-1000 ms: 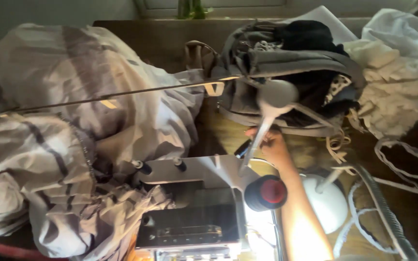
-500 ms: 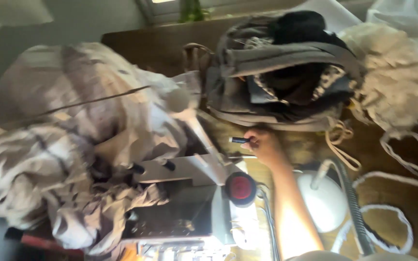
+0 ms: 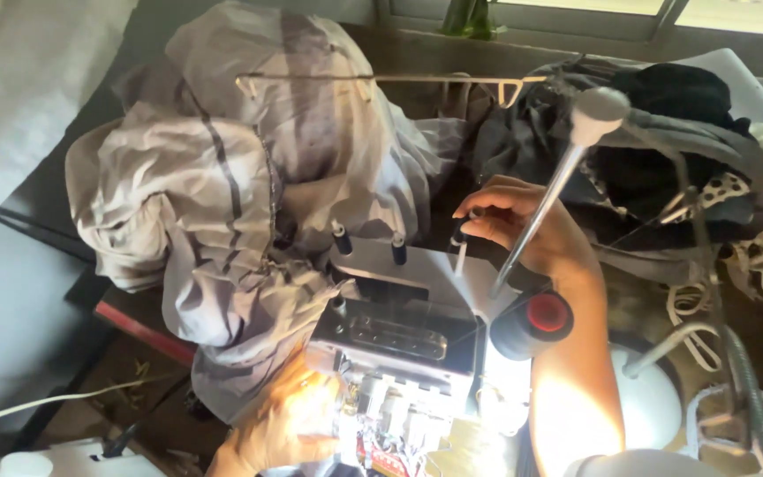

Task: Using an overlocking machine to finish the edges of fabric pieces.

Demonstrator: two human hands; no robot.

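Note:
A grey-white sewing machine (image 3: pixel 408 331) stands in the middle, seen from above, with three short black pegs along its top. My right hand (image 3: pixel 514 225) reaches over the machine from the right, its fingertips pinched on the rightmost black peg (image 3: pixel 459 237). Sunlit and partly washed out, my left hand (image 3: pixel 280 428) lies low at the machine's front, fingers curled on the grey striped fabric (image 3: pixel 222 203) that is heaped over the machine's left side. A black thread spool with a red centre (image 3: pixel 536 320) sits just under my right forearm.
A metal rod with a white round top (image 3: pixel 595 115) slants across in front of my right hand. Dark clothes (image 3: pixel 664 177) are piled at the back right. A white round base (image 3: pixel 651 402), hoses and cords lie at the right. A white cable (image 3: pixel 55 402) crosses the lower left.
My right hand rose from the table behind the machine onto the rightmost peg on its top. My left hand has come into view at the machine's front. The camera moved closer.

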